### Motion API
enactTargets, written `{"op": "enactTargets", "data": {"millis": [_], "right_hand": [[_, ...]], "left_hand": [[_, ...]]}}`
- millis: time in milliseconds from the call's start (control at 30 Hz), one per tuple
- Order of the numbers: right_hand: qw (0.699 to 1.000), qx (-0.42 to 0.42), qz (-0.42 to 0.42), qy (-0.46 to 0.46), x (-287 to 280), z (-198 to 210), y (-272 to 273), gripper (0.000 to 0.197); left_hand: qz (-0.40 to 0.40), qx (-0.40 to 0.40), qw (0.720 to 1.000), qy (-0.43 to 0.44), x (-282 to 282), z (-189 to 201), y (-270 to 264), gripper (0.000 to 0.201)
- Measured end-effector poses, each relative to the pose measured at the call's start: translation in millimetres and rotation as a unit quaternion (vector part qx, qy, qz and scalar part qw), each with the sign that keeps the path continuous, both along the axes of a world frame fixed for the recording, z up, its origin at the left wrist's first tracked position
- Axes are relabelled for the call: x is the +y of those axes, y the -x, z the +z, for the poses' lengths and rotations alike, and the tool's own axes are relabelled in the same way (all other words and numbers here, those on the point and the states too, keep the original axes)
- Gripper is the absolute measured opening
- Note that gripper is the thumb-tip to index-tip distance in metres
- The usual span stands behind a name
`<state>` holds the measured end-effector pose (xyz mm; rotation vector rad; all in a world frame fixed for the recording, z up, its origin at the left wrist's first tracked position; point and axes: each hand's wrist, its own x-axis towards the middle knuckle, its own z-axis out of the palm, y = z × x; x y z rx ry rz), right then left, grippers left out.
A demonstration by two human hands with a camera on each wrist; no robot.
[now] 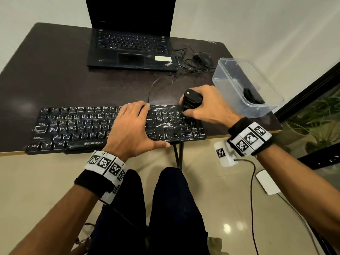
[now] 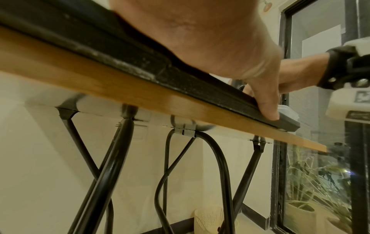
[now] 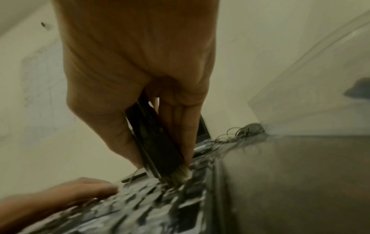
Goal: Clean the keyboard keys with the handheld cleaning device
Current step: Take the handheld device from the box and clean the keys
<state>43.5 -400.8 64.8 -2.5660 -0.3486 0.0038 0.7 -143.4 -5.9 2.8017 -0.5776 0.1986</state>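
A black keyboard with white smears on its keys lies along the near edge of the dark table. My left hand lies flat on its middle, fingers straight, with the thumb against the front edge of the keyboard. My right hand grips a black handheld cleaning device, held upright over the numeric pad. In the right wrist view the cleaning device has its pale brush tip down on the keys of the keyboard, and the picture is blurred.
An open black laptop stands at the back of the table. A black mouse with a tangled cable lies right of it. A clear plastic box holding something dark sits at the right edge. Black folding legs show under the table.
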Motion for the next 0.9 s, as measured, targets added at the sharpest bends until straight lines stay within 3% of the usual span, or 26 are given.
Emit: {"op": "enactTargets", "data": {"millis": [167, 300, 400, 500, 600, 733, 900], "right_hand": [[0.999, -0.005, -0.024, -0.023, 3, 0, -6, 0.022], [0.999, 0.037, 0.004, 0.002, 3, 4, -10, 0.025], [1.000, 0.010, -0.014, 0.007, 4, 5, -13, 0.027], [0.998, 0.053, 0.032, 0.028, 7, 7, -15, 0.025], [0.999, 0.019, 0.020, 0.036, 6, 10, -20, 0.026], [0.997, 0.050, 0.051, 0.030, 4, 11, -21, 0.025], [0.999, 0.024, 0.037, 0.012, 9, 8, -20, 0.025]], "left_hand": [[0.002, 0.004, 1.000, -0.002, 0, 1, -1, 0.140], [0.003, 0.003, 1.000, -0.002, 0, 0, -1, 0.141], [0.003, 0.004, 1.000, -0.003, 1, -2, -1, 0.143], [0.002, 0.001, 1.000, -0.004, 2, -3, -1, 0.143], [0.001, -0.002, 1.000, 0.003, 2, -3, -2, 0.142], [-0.003, 0.002, 1.000, 0.002, 2, -4, -3, 0.143], [-0.005, 0.002, 1.000, -0.002, 1, -4, -4, 0.144]]}}
